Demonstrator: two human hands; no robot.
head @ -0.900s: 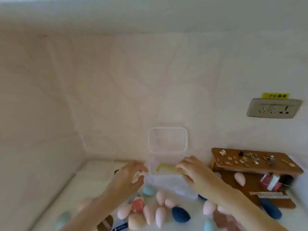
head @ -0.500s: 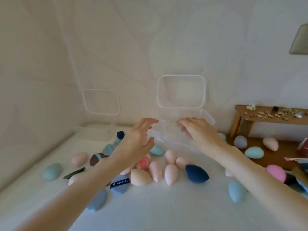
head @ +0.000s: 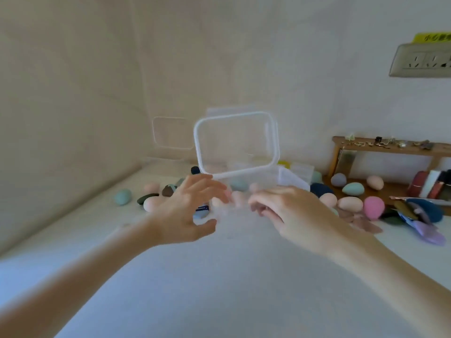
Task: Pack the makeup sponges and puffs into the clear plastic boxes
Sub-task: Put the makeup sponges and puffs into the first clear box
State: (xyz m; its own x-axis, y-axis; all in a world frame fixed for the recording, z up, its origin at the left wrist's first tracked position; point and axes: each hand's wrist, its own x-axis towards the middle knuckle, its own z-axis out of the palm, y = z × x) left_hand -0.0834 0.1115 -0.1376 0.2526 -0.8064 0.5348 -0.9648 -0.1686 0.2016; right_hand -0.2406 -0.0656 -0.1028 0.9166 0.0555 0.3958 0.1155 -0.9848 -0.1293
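A clear plastic box (head: 290, 178) with its hinged lid (head: 236, 142) standing open hovers, blurred, over the pile of sponges. My left hand (head: 188, 211) grips its left side, fingers on the wall and thumb underneath. My right hand (head: 290, 211) curls over its near right edge. Egg-shaped makeup sponges lie on the white surface: a teal one (head: 122, 196) and a pale pink one (head: 151, 203) at the left, a hot pink one (head: 373, 207) and a dark blue one (head: 321, 189) at the right. A second clear box (head: 170, 132) stands open in the far corner.
A low wooden shelf (head: 390, 147) with small trinkets stands at the right, with sponges (head: 356, 189) under it. Flat puffs (head: 424, 212) lie in a heap at the far right. A wall socket (head: 419, 61) is on the right wall. Walls close off the back and the left.
Both hands have taken the box from near the back wall and brought it toward me, raised above the sponges. Its lid now tilts. The camera view has shifted.
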